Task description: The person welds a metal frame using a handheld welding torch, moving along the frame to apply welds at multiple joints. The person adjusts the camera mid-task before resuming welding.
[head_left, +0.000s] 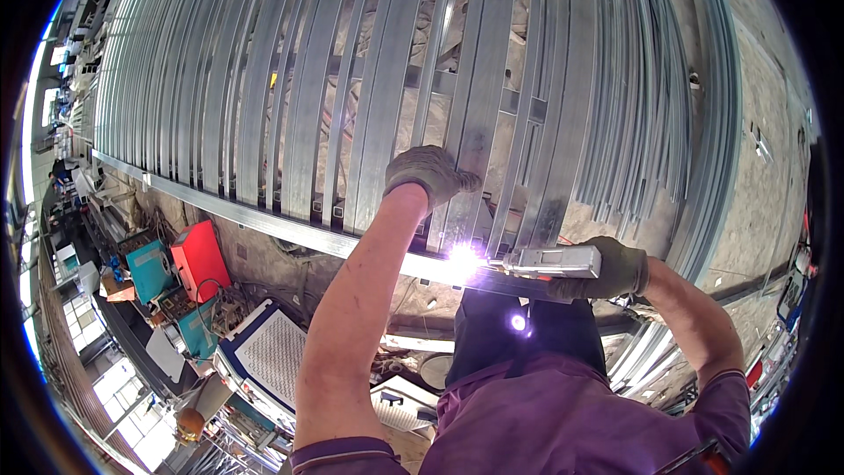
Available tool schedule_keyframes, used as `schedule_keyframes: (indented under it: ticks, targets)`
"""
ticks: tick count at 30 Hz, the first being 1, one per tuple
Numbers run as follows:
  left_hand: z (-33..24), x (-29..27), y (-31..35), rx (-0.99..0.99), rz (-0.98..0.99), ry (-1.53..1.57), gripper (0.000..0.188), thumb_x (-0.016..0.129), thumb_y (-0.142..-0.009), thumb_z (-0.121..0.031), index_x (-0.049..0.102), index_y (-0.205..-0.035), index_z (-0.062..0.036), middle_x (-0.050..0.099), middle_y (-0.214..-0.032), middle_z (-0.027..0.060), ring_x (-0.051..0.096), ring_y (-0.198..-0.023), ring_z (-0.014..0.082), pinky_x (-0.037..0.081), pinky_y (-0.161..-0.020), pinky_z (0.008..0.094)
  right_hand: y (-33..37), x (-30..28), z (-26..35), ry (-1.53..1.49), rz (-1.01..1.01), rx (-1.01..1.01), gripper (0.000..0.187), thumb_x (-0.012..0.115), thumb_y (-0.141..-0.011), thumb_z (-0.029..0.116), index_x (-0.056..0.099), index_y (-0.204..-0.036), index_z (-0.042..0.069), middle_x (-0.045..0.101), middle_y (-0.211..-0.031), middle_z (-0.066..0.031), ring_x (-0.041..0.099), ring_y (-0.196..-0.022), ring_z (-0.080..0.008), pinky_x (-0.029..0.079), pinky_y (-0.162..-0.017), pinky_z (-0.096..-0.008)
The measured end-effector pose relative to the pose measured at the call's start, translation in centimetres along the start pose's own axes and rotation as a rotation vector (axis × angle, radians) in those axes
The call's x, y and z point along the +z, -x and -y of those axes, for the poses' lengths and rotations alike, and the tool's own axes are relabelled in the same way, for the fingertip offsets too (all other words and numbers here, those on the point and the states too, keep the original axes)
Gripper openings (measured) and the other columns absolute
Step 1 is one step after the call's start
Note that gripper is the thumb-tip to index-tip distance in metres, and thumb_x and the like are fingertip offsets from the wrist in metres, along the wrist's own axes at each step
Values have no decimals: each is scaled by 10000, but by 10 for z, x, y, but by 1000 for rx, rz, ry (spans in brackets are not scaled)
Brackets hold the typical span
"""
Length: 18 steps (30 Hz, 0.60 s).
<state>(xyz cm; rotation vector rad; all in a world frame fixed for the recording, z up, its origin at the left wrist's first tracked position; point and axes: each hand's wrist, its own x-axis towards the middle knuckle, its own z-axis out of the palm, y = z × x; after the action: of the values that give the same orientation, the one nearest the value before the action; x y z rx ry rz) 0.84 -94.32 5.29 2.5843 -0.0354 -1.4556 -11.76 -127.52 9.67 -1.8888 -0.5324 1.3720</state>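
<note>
Left hand, in a grey work glove, lies palm-down with fingers spread on one galvanised steel strip of a long rack of parallel strips, close to the rack's near edge. Right hand, gloved too, is closed around a grey welding gun held level — its tip meets the long steel rail that runs along that near edge, and a white arc flare burns at the joint, just below the left hand. The strips run away from the rail in tight rows toward the far edge; at the right edge they bunch and overlap, with bare concrete floor beyond. Below the rail, at lower left, stand a red machine, a teal machine and a white perforated box — crowded ground with little open room.
</note>
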Motion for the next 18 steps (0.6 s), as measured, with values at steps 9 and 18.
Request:
schedule_keyframes:
  ticks: [9, 18]
  targets:
    - [-1, -3, 1, 5, 18, -5, 719, 745, -939, -702, 812, -1223, -44, 808, -1169, 199, 759, -1179, 351, 561, -1050, 477, 8, 1, 8, -204, -13, 88, 575, 790, -985, 575, 731, -1361, 143, 810, -1210, -107, 782, -1111, -282, 616, -1003, -356]
    - [-1, 5, 19, -24, -54, 9, 930, 650, -942, -813, 686, -1370, 12, 737, -1365, 203, 697, -1313, 344, 558, -1091, 454, 22, 16, 20, -127, -198, 18, 517, 885, -937, 460, 735, -1288, 112, 805, -1162, -119, 788, -1060, -307, 626, -942, -386]
